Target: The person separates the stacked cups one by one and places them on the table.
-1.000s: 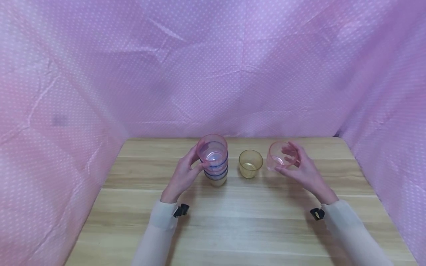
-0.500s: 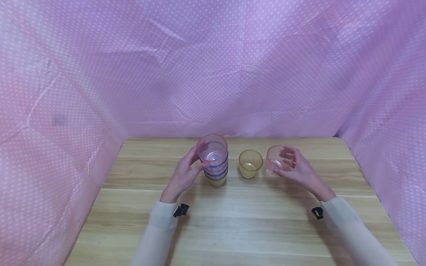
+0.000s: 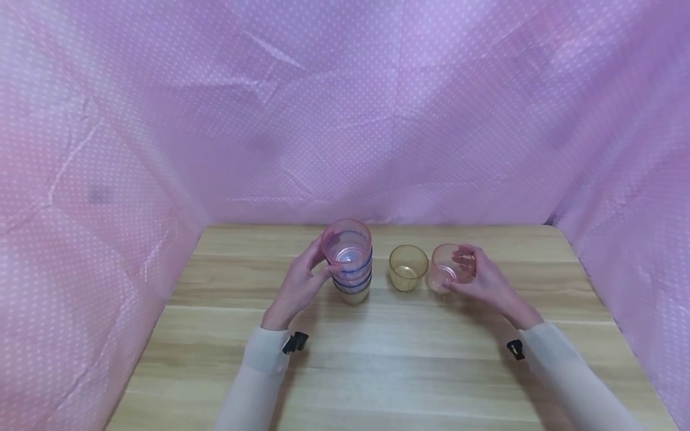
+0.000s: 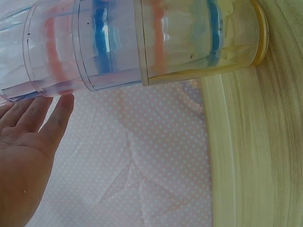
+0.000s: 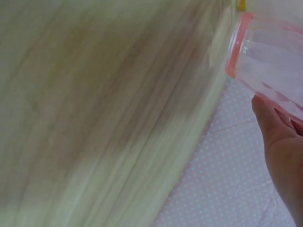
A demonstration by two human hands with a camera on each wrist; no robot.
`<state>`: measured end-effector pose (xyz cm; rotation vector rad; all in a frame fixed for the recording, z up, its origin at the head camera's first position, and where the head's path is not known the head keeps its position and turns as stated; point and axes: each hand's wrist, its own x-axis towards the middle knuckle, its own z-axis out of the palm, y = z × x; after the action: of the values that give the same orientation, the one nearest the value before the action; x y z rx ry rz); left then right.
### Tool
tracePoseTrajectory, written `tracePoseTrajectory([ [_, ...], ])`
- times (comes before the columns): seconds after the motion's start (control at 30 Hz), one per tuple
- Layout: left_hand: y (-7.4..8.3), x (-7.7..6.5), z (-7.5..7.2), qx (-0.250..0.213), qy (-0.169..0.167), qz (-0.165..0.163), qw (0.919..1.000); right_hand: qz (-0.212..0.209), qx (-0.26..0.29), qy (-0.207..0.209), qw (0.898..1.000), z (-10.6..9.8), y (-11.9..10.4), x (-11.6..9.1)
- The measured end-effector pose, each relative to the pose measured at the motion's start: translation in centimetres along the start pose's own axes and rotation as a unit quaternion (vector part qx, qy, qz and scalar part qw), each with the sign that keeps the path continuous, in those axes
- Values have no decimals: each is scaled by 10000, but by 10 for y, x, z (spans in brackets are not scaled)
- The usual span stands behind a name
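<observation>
On the table stands a nested stack of clear plastic cups (image 3: 353,278), with a pink-rimmed cup (image 3: 346,238) on top, blue and pink ones inside and a yellow cup (image 4: 203,42) lowest. My left hand (image 3: 299,280) holds the stack near its top, thumb at the near side and fingers behind. To the right, my right hand (image 3: 487,282) grips a pink cup (image 3: 443,276) round its side, fingers behind and thumb in front. This cup is upright, close beside a single yellow cup (image 3: 408,276). Whether its base touches the table, I cannot tell.
The light wooden table (image 3: 366,371) ends at a pink dotted cloth (image 3: 377,137) that hangs behind it and on both sides. A black clip-like piece (image 3: 295,343) sits at the left cuff, another (image 3: 516,349) at the right.
My right hand has lowered the pink cup and brought it toward me, beside the single yellow cup. The left hand keeps its hold on the stack. The head view has shifted slightly.
</observation>
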<state>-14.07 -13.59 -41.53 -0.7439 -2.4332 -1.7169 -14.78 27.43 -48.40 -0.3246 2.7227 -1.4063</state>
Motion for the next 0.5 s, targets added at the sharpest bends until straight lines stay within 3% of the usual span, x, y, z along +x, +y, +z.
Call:
tracePoseTrajectory([
  [0.5, 1, -2, 1, -50, 27, 117, 9999, -120, -251, -17, 9996, 4, 7, -1],
])
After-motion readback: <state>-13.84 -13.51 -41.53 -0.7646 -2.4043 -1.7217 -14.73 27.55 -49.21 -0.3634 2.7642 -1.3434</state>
